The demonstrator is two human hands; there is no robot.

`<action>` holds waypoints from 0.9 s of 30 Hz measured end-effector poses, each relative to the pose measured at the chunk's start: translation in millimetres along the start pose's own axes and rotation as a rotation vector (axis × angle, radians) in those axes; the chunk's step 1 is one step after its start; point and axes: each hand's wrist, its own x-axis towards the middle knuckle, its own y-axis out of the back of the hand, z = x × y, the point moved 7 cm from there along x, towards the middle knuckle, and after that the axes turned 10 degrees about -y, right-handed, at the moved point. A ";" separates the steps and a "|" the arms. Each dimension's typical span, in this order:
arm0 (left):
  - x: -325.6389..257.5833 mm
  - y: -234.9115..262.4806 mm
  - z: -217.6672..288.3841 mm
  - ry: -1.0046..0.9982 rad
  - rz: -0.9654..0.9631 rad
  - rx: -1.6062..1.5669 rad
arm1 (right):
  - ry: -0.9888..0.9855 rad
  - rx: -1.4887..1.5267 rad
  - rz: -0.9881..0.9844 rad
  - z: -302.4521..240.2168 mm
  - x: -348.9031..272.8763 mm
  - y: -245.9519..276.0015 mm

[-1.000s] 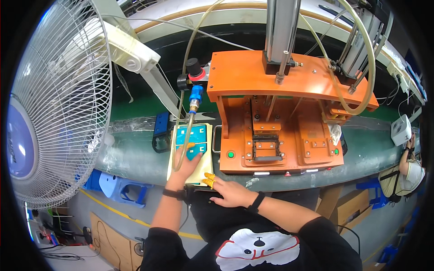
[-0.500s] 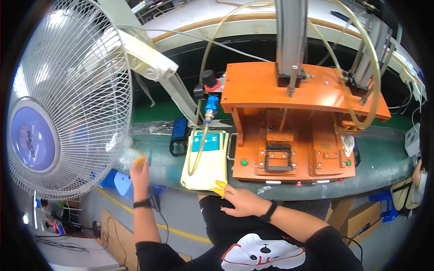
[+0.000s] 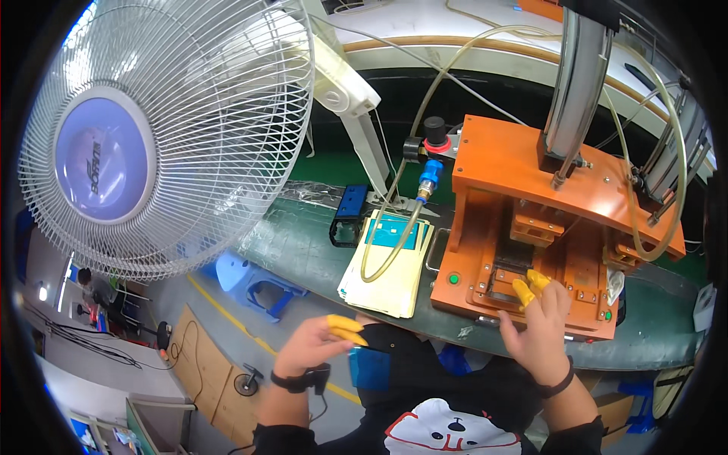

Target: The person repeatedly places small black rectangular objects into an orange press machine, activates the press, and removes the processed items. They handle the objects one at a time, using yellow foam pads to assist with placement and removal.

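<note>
My left hand [image 3: 318, 348], with yellow finger covers, pinches a translucent blue sheet [image 3: 370, 368] by its upper edge, over my lap. My right hand [image 3: 540, 327] reaches over the front of an orange pneumatic press [image 3: 531, 155]. Its yellow-covered fingertips are at the left fixture [image 3: 493, 290], with the thumb spread apart near the front edge; the fingers partly hide the fixture. Left of the press lies a stack of pale yellow sheets [image 3: 383, 284] with a blue-green sheet [image 3: 394, 230] on top. A black frame-like part with a blue face [image 3: 351, 203] stands behind the stack.
A large fan [image 3: 178, 144] takes up the left side. A clear air hose [image 3: 394, 262] loops over the sheet stack from a blue fitting [image 3: 431, 176]. The green tabletop [image 3: 303, 243] ends close to my lap. A blue stool [image 3: 265, 287] stands on the floor.
My left hand has come from beside the fan toward my lap and now holds the blue sheet. My right hand has left the yellow stack for the press fixture. The view has shifted.
</note>
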 end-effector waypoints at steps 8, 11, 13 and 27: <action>99.8 -100.9 -3.3 -0.117 -0.264 0.133 | 0.147 0.007 -0.036 12.8 14.9 -13.5; 138.2 -119.8 31.2 -0.346 -0.248 0.496 | 0.163 0.037 0.036 13.4 25.3 22.0; 160.5 -127.6 42.8 -0.427 -0.221 0.533 | 0.115 0.098 0.035 17.1 23.2 55.2; 305.0 -177.9 22.3 -0.327 -0.333 1.059 | -0.788 1.344 0.726 259.1 -254.4 142.3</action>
